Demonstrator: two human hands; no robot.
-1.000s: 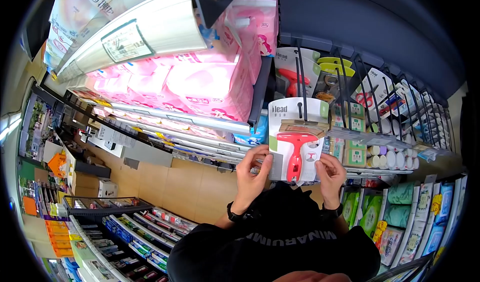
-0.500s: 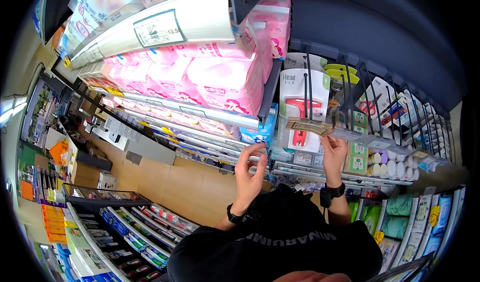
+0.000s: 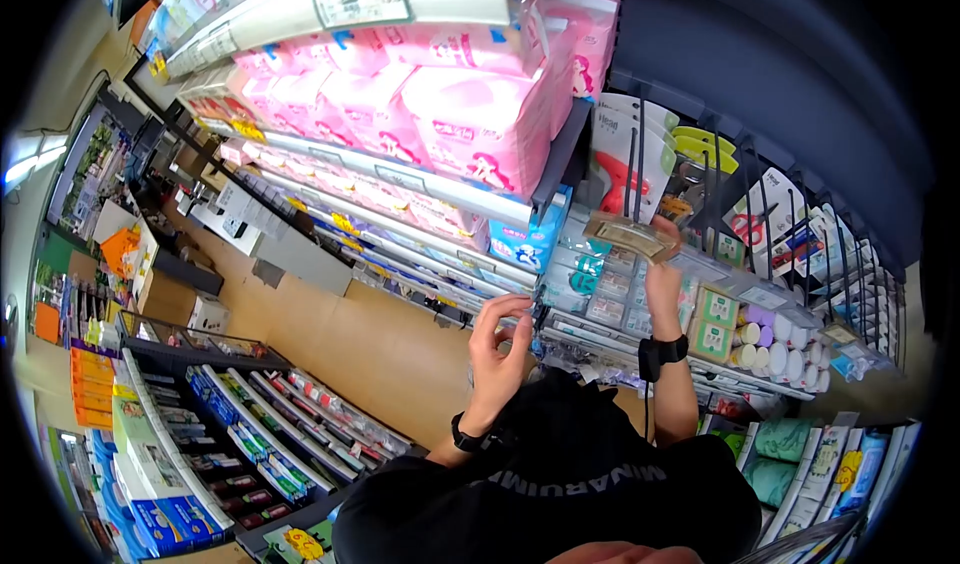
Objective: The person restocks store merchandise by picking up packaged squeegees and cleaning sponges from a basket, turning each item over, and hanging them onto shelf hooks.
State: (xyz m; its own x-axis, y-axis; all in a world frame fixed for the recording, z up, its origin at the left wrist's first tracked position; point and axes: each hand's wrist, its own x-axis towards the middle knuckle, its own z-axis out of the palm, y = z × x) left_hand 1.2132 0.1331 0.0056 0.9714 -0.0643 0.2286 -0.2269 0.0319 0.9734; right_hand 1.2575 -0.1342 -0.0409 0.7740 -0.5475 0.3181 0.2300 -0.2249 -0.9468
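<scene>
My right hand (image 3: 662, 289) is raised to the hanging rack, its curled fingers partly hidden behind a hook's price-label holder (image 3: 632, 236). Right behind that holder hangs a white card (image 3: 648, 149) with a red tool (image 3: 622, 182), peeler-like in shape; the card is tilted and its lower end is hidden. The fingers seem closed at the card's lower edge, though the contact itself is covered. My left hand (image 3: 497, 359) hovers before the shelf edge, empty, with thumb and fingers loosely bent and apart. Above it stands a blue pack (image 3: 527, 239).
Pink tissue packs (image 3: 475, 129) fill the shelf at upper left. Further right on the rack hang red-handled scissors (image 3: 748, 226) among long metal hooks. Below are green-and-tan boxes (image 3: 712, 339) and white cups or rolls (image 3: 795, 362). A low shelf unit (image 3: 220, 444) stands across the aisle floor (image 3: 330, 349).
The view has turned slightly. My right hand has risen behind the label holder, and the red tool's card has gone from hanging straight to tilted and lifted. My left hand stays almost still.
</scene>
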